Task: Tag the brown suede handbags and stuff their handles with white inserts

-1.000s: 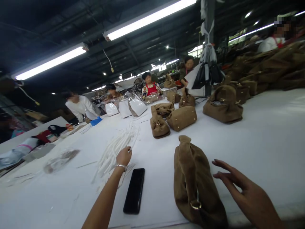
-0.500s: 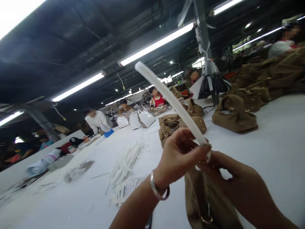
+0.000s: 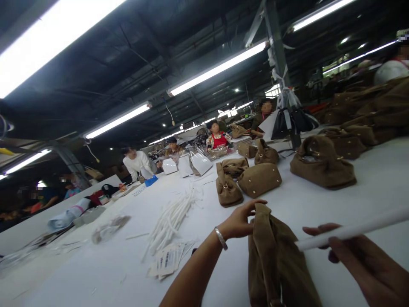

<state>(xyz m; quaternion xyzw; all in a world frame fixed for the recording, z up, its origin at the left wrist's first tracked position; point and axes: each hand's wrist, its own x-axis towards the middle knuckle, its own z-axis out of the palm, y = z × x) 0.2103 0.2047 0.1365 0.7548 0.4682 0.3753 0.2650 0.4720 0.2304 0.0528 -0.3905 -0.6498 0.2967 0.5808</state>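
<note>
My left hand (image 3: 238,221), with a silver bangle at its wrist, grips the upraised handle of a brown handbag (image 3: 277,256) close in front of me. Some of its fingers are hidden behind the handle. On the right, my right hand (image 3: 361,256) holds a white foam-like strip (image 3: 361,229) between thumb and fingers. One end of this strip points at the bag's side; the other runs out of view at the right edge. A heap of similar white strips (image 3: 172,217) lies to the left of the bag.
Printed tags (image 3: 168,259) lie near the strips. Finished-looking brown bags (image 3: 322,166) stand beyond my hands, with a larger brown pile (image 3: 377,104) at the right. Clear-wrapped white packages (image 3: 185,165) stand farther off. Several people work around the white table (image 3: 105,273).
The white strip was upright in my left hand; now my right hand has it, lower and farther right. My left hand has gone to the bag's handle. The view has shifted slightly.
</note>
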